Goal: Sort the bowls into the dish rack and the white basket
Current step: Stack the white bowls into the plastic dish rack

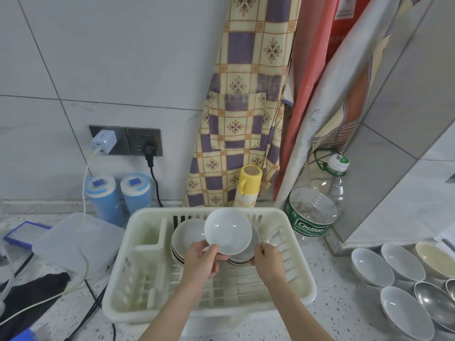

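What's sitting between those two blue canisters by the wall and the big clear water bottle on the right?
In the head view, between the blue canisters and the water bottle stands a yellow flask before a hanging checked apron.

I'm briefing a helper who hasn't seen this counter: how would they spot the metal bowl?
Look right of the dish rack, at the bowls grouped on the counter. In the near row, the metal bowl is shiny grey steel, while its neighbours are white or cream.

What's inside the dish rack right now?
Inside the dish rack: stacked white bowls leaning upright, more under the right hand. The left hand lifts one bowl, hiding their count.
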### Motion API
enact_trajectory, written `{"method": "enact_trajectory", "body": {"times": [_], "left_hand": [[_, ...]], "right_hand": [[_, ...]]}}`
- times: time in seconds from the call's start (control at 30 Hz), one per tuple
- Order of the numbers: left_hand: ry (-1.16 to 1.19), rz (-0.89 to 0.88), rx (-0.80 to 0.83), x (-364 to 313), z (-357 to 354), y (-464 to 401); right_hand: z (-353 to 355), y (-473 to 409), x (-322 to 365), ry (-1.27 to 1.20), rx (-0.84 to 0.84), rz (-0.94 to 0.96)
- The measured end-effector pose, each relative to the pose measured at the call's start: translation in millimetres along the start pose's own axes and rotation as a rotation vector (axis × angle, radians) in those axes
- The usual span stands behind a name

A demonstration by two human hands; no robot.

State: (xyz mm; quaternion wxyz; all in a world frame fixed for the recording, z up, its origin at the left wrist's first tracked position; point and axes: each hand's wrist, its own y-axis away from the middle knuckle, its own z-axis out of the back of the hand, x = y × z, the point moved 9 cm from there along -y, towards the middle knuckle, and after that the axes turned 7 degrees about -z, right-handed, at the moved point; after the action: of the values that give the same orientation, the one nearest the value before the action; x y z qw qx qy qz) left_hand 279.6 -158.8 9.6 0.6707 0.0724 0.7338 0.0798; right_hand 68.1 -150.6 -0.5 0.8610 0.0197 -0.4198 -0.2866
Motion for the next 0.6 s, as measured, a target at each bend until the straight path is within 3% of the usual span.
{"method": "enact_trajectory", "body": {"times": [0.23,0.37,0.6], "left_hand": [[0.022,0.031,0.033,5.2,-4.0,1.9],[0.023,0.032,0.034,5.7,-3.8,1.6],[0.007,0.029,0.034,7.5,-2.1,-0.1]], "right_hand": [[2.3,2.8,-6.2,-0.042,0.004,-0.073],[-9.6,3.1,-13.8,-0.078,0.130,-0.207],[-16.6,5.6,-12.5,-0.144,0.262,-0.210]]}}
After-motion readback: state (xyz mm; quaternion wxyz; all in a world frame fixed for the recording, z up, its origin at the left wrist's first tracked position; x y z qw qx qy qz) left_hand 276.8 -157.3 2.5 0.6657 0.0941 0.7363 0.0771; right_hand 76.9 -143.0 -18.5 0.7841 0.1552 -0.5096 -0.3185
